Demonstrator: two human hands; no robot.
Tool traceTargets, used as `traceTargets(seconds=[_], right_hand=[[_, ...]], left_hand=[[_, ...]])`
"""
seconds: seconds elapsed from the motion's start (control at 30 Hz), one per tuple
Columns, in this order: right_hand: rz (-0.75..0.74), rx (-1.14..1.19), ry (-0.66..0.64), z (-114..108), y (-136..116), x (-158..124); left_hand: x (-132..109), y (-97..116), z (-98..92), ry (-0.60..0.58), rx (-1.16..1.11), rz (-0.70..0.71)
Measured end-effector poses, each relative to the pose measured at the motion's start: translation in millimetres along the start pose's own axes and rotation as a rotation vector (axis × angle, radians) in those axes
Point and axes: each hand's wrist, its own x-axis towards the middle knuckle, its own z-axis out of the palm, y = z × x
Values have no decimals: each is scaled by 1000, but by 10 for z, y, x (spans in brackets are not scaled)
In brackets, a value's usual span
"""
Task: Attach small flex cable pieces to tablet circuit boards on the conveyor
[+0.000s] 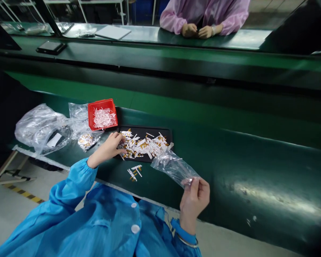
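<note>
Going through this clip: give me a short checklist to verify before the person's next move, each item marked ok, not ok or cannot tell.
1. Left hand touching the white-and-gold strips in the black tray: ok; whether it pinches any, cannot tell.
2. Right hand holding the clear plastic bag: ok, pinched at one end, the other end reaching the tray's right corner.
3. All strips inside the tray: not ok; a few loose strips lie on the green belt below it.
4. Red bin keeping its white strips inside: ok.
5. Bag's contents: cannot tell through the glare.
</note>
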Motion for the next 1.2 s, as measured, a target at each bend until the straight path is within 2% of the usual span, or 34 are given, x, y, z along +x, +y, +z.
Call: traceTargets(seconds=[0.23, 0.53, 0.67, 0.9, 1.1, 1.2], right_hand=[[4, 14, -26, -13, 14, -11], [-3, 19, -27, -3, -10, -5], [-9, 13, -36, -2, -18, -8], [-11, 4, -25, 15, -13, -5], [-10, -21, -18, 26, -35, -1], [-12, -45, -13, 34, -56, -5]], left_hand=[[111, 16, 15, -28, 42, -58], [199, 2, -38, -110, 67, 13], [134, 50, -14, -75, 64, 11], [-21, 136, 8, 9, 46, -90], [-58, 77, -47, 68, -42, -118], [-59, 48, -106, 155, -57, -145]])
